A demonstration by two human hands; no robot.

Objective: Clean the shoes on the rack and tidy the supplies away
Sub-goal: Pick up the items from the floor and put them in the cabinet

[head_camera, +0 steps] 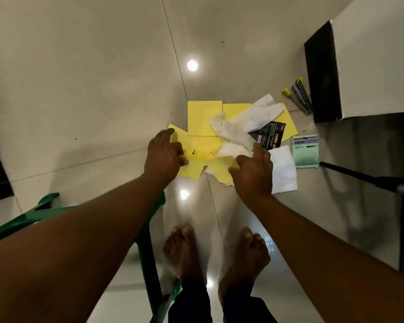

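Observation:
A heap of yellow paper sheets point(204, 117) lies on the floor in front of my bare feet. Two crumpled white cloths point(250, 117) and a black printed card point(269, 135) lie on top of it. White tissue point(283, 169) spreads at the heap's right side. My left hand point(165, 156) is at the heap's left edge, thumb and curled fingers pinching a yellow sheet point(191, 169), index finger stretched forward. My right hand point(254, 173) grips another yellow sheet point(222, 169) at its right end, with its fingers over the white cloth. No shoes or rack are in view.
A pale green Camlin box point(304, 150) lies right of the heap. A grey stapler with yellow tips point(301, 95) sits beyond it, beside a white cabinet with a black side point(322, 78). A green plastic chair point(147, 241) stands at my left leg. A dark metal frame point(383, 180) is on the right.

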